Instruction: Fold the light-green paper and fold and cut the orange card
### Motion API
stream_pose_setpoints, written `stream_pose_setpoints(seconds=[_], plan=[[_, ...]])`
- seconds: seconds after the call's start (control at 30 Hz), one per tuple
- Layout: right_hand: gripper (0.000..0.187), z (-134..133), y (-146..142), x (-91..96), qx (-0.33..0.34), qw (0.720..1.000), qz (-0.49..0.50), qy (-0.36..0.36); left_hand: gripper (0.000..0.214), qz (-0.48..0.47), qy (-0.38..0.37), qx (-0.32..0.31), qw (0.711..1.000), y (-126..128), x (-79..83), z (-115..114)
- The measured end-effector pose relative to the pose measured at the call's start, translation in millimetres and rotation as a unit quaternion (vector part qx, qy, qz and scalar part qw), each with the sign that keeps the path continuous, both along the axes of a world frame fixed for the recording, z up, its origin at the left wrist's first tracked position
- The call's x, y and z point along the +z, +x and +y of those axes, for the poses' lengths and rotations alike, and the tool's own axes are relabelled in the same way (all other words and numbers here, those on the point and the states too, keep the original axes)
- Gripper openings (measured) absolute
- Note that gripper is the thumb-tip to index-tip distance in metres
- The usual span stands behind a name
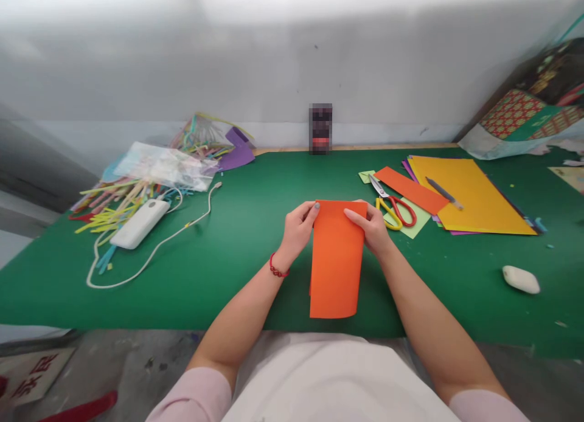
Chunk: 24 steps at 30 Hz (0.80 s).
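An orange sheet of paper (pixel 338 264), folded lengthwise, is held up over the front part of the green table. My left hand (pixel 298 230) pinches its upper left corner between thumb and fingers. At the upper right corner, my right hand (pixel 371 227) grips it the same way, thumb on the front face. The fingers behind the paper are partly hidden. Just right of my right hand lie scissors (pixel 393 210) with red and yellow handles, resting on light green paper (pixel 414 224). Beyond them is an orange paper strip (pixel 410 191).
A yellow paper stack (pixel 474 197) with a grey pen (pixel 443 193) lies at right, a white case (pixel 521 279) nearer me. At left are a white power bank (pixel 140 224), its cable (pixel 157 252) and a pile of coloured strips (pixel 98 203). A blurred dark object (pixel 320 127) stands against the wall.
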State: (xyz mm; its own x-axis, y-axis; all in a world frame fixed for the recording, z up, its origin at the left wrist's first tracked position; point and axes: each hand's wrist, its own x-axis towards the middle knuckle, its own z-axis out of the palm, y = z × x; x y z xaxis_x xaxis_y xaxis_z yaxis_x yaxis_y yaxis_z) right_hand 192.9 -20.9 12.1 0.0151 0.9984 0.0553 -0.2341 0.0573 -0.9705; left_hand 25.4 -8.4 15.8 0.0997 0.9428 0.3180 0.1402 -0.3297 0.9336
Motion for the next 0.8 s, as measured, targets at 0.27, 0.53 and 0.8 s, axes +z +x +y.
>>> stream_pose_setpoints(seconds=[0.27,0.53,0.8], plan=[[0.026,-0.9,-1.0,0.7,0.003,1.0,0.004,0.004,0.038,-0.002,0.009,-0.005,1.0,-0.2,-0.6,0.3],[0.03,0.0,0.7,0.0,0.014,1.0,0.002,0.016,0.035,0.011,0.019,0.017,1.0,-0.7,2.3,-1.4],[0.034,2.5,6.1,1.7,0.018,0.999,-0.026,0.035,0.033,0.001,0.018,0.023,1.0,-2.1,0.4,0.6]])
